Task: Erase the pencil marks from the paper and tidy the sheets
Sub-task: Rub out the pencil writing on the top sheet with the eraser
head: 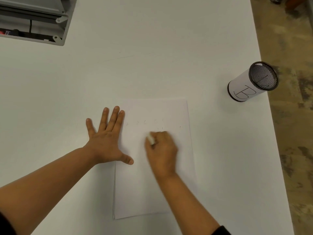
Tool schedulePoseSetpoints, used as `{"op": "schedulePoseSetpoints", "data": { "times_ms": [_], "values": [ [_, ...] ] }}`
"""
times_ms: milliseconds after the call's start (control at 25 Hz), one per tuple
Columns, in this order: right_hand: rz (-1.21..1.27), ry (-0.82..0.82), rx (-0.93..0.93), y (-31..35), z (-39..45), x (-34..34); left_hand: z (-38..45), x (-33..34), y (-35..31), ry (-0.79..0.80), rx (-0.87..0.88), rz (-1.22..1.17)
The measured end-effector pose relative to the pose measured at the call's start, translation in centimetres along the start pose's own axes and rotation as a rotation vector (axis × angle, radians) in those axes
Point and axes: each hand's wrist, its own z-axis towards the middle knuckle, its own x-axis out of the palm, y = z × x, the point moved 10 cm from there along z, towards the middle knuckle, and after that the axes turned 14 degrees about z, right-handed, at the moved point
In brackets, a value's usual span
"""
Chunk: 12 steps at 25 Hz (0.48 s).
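A stack of white paper sheets lies on the white table, with faint pencil letters across its upper part. My left hand lies flat with spread fingers on the sheet's left edge, thumb on the paper. My right hand grips a white eraser and holds it against the paper just below the letters. The right hand is motion-blurred.
A mesh pen cup wrapped in white paper marked "B" stands at the right near the table edge. A grey machine occupies the far left corner. Patterned floor lies beyond the right edge.
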Motion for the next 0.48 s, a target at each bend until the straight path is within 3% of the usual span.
{"op": "schedulePoseSetpoints", "data": {
  "times_ms": [80, 240, 320, 480],
  "values": [
    [0.013, 0.093, -0.069, 0.7, -0.6, 1.1, 0.0, 0.0, 0.1, -0.001, -0.003, 0.011],
    [-0.013, -0.147, 0.041, -3.6, 2.8, -5.8, 0.1, 0.0, 0.0, 0.001, 0.003, 0.003],
    [0.017, -0.175, 0.088, -3.8, 2.4, -5.7, 0.0, 0.1, -0.1, 0.001, 0.004, 0.001],
    [0.05, 0.156, -0.095, 2.0, -2.1, 2.5, 0.0, 0.0, 0.0, -0.005, 0.011, -0.011]
  ]
}}
